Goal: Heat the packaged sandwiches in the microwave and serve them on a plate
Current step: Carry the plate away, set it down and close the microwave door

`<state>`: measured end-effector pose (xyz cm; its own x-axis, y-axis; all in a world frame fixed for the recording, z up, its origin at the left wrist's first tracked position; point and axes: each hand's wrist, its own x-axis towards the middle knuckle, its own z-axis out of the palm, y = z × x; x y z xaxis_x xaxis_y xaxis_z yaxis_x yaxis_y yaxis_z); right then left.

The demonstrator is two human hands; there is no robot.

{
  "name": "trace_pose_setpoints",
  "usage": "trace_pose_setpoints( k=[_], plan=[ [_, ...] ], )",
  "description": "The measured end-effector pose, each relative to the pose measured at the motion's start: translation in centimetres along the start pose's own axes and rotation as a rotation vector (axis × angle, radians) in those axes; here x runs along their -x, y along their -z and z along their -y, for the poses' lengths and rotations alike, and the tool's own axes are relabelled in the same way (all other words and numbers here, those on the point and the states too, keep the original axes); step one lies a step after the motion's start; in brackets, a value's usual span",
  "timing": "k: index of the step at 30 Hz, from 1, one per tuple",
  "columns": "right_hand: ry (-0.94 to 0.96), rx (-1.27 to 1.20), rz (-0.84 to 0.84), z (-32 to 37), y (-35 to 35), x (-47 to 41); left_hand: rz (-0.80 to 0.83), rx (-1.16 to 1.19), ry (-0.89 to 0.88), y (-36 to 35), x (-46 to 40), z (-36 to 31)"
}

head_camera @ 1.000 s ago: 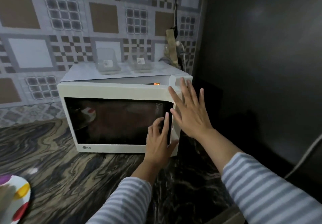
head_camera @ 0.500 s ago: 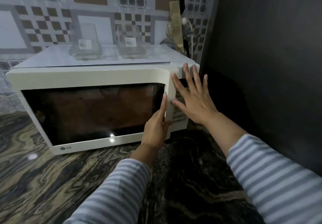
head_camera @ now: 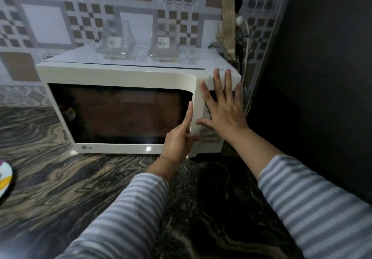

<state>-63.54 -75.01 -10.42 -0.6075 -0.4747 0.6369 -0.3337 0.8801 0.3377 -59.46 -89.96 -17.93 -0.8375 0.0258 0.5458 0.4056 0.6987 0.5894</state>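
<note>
A white microwave (head_camera: 120, 75) stands on the dark marbled counter (head_camera: 60, 178) against the tiled wall. Its dark-windowed door (head_camera: 120, 113) lies flush with the body. My left hand (head_camera: 180, 138) presses the door's right edge with straight fingers, thumb on the frame. My right hand (head_camera: 222, 105) lies flat with spread fingers on the control panel at the microwave's right end. A colourful plate (head_camera: 5, 180) shows at the left edge of the view. Two clear plastic packages (head_camera: 115, 41) (head_camera: 164, 42) with labels stand on top of the microwave; the window hides what is inside.
A dark wall (head_camera: 322, 77) closes off the right side. Cables and a plug strip (head_camera: 229, 27) hang in the corner behind the microwave's right end.
The microwave door went from ajar, with light showing inside, to flush with the body. My left hand followed the door in; my right hand stayed on the panel end.
</note>
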Motion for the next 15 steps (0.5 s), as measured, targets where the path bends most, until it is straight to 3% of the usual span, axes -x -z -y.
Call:
trace_pose_setpoints(
  k=[8, 15],
  plan=[
    [-0.01, -0.011, -0.073, 0.2, -1.1, -0.4, -0.051, -0.054, 0.059, -0.7, -0.8, 0.0],
    [-0.023, -0.043, 0.07, 0.5, 0.6, -0.3, 0.046, 0.051, 0.09, -0.1, -0.5, -0.9]
  ],
)
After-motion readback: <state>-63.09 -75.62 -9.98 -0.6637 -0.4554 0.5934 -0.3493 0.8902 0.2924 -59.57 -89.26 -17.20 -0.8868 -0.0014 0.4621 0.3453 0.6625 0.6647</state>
